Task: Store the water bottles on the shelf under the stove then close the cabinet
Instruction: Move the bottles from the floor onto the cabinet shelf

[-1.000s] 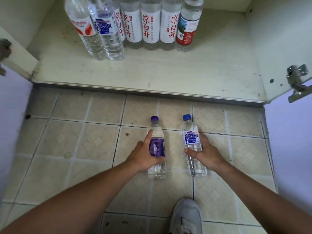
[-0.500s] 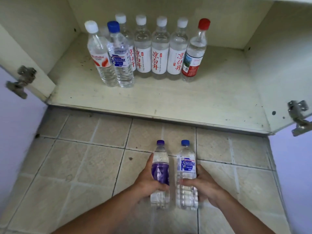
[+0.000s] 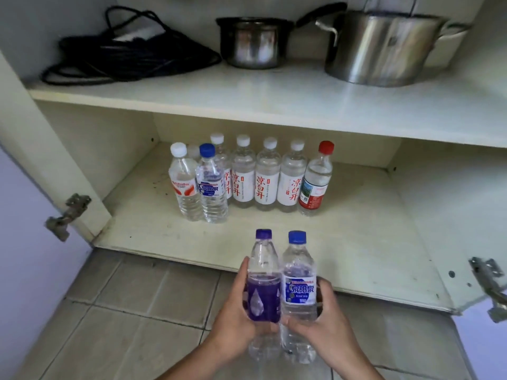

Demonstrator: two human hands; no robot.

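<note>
**Two hands hold two water bottles in front of an open cabinet**

At far left, a metal hinge (image 3: pixel 67 215) juts from the cabinet's left wall. On the upper shelf (image 3: pixel 247 97), a coil of black cable (image 3: pixel 129 56) lies at left, a small steel pot (image 3: pixel 253 42) stands in the middle and a large steel pot (image 3: pixel 381 48) at right.

On the lower shelf (image 3: pixel 356 237), a group of water bottles (image 3: pixel 252 176) stands upright toward the back left, touching one another: most have white caps, one blue, and the rightmost red.

In the foreground, above the tiled floor (image 3: pixel 109 325), the left hand (image 3: pixel 236 316) has its fingers curled round a purple-labelled bottle (image 3: pixel 264 292). Touching it on the right is a blue-labelled bottle (image 3: pixel 299 294), gripped by the right hand (image 3: pixel 326 322). Both bottles are upright, in front of the lower shelf's front edge, their caps overlapping it. At far right, another hinge (image 3: pixel 491 283) is fixed to the right wall.
</note>
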